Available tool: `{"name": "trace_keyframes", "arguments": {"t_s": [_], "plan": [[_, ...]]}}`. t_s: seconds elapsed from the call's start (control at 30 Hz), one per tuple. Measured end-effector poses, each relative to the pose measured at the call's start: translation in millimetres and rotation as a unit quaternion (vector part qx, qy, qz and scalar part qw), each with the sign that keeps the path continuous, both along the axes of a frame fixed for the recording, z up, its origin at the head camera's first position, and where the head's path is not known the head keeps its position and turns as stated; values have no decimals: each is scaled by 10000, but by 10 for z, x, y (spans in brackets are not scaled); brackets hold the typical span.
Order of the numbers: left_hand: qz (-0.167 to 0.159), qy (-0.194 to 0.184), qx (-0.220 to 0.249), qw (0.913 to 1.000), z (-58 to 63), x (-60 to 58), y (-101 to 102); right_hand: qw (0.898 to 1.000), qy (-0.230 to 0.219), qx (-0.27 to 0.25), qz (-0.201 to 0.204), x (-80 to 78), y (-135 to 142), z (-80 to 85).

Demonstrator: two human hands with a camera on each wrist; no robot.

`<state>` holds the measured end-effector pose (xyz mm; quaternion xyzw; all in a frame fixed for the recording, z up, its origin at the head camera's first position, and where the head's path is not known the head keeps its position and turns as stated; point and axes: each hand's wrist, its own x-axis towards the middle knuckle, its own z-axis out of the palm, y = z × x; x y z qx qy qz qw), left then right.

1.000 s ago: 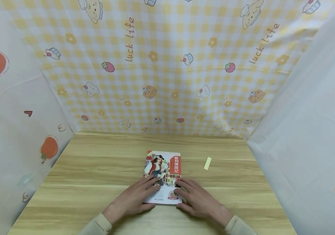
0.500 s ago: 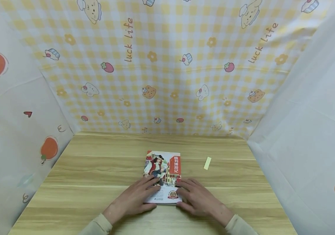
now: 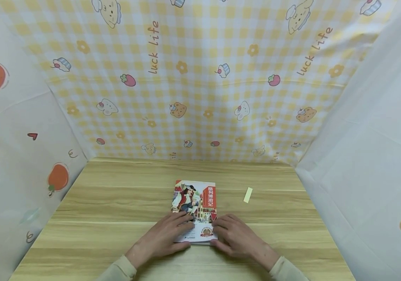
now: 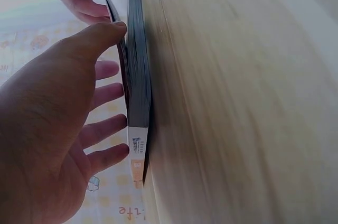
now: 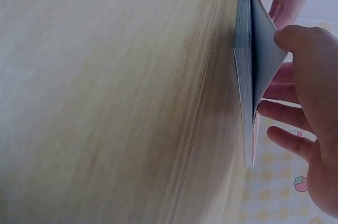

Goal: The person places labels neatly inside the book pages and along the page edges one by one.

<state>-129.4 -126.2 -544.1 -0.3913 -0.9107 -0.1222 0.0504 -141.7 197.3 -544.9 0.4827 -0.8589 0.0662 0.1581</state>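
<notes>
A paperback book [image 3: 196, 199] with an illustrated red and white cover lies flat on the table. My right hand [image 3: 237, 237] pinches the lower right corner of its front cover [image 5: 267, 52], thumb beneath and fingers on top. In the right wrist view that corner stands up from the page block [image 5: 243, 57], leaving a wedge-shaped gap. My left hand [image 3: 165, 236] rests along the book's left side, its fairly straight fingers on the cover. Its thumb touches the near edge, as the left wrist view shows beside the pages [image 4: 138, 71].
A small pale yellow paper strip [image 3: 248, 195] lies on the wooden table [image 3: 116, 195], right of the book. Behind the table hangs a yellow checked cloth [image 3: 200, 89], and white cloths [image 3: 369, 156] close off both sides.
The right hand's fingers have drawn in at the cover's corner, and the near edge of the cover has risen. My left hand has shifted slightly to the right over the book.
</notes>
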Motion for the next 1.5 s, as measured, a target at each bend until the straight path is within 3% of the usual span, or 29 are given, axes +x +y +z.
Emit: {"name": "trace_keyframes", "arguments": {"t_s": [0.2,0.77,1.17,1.5], "plan": [[-267,387,218,9987,-27,-20,45,9988,386,-222,179,-20,-5,4],[-582,656,488,9950,30,-57,203,9912,1041,-706,418,-105,-67,51],[-564,912,652,9921,44,-84,278,9888,1210,-717,494,-163,-149,195],[-433,735,572,9947,65,-93,297,9915,1041,-670,391,-162,-175,259]]}}
